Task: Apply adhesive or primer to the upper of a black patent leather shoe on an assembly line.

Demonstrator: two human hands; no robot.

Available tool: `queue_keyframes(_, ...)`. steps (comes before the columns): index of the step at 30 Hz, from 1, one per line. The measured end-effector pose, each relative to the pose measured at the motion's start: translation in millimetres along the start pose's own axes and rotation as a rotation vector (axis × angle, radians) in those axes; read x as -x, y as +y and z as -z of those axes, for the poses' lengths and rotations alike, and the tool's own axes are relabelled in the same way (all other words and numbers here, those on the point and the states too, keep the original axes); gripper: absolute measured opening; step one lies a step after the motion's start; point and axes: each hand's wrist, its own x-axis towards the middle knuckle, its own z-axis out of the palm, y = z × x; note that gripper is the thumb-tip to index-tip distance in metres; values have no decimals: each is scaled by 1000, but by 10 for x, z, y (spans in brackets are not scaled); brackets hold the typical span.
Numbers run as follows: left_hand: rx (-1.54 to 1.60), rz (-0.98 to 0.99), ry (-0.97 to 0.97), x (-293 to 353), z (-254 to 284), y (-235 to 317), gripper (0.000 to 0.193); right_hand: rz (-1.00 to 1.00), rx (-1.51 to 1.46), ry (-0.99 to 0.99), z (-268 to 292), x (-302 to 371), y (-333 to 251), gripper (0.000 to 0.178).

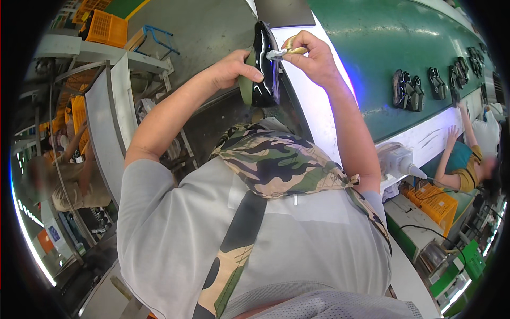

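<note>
My left hand (234, 70) grips a glossy black shoe (264, 69) with its thumb on the shiny upper. An olive-green piece (245, 87) shows along the shoe's left side, partly hidden by that hand. From the right, my right hand (314, 57) pinches a small light-grey wad (276, 54), which looks like cloth, against the shoe's edge. Something gold-coloured (296, 49) covers or lies at my right fingertips; I cannot tell which. Both hands are raised over the near edge of a white work surface (319, 109).
A green belt (366, 58) at the right carries several black shoes (408, 90). Another person (462, 159) reaches toward it from the far right. A white nozzled container (396, 159) stands beside my right arm. Metal framing (119, 101) and an orange crate (106, 29) are at the left.
</note>
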Motion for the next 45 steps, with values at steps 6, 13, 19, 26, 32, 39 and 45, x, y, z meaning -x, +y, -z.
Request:
queue_keyframes(6,28,-83,53,99,209,-84,53,-129,48,-195,-157,95,-157,21)
queue_keyframes(13,218,-202,149,170,294,-274,44,-151,91,-257,-82,213,-196,23)
queue_keyframes(19,513,-378,34,218,232,-401,40,-203,-287,172,-264,327,1,19)
queue_keyframes(26,569,-495,132,212,101,-468,40,-235,-304,392,-467,428,-24,17)
queue_keyframes(32,306,-650,367,217,2,-440,38,-277,-324,527,-560,430,-17,18)
queue_keyframes(39,-50,-801,646,304,-26,-421,41,-362,-239,577,-723,270,2,19)
queue_keyframes(45,-111,-897,772,356,135,-483,61,-414,-295,472,-891,51,104,21)
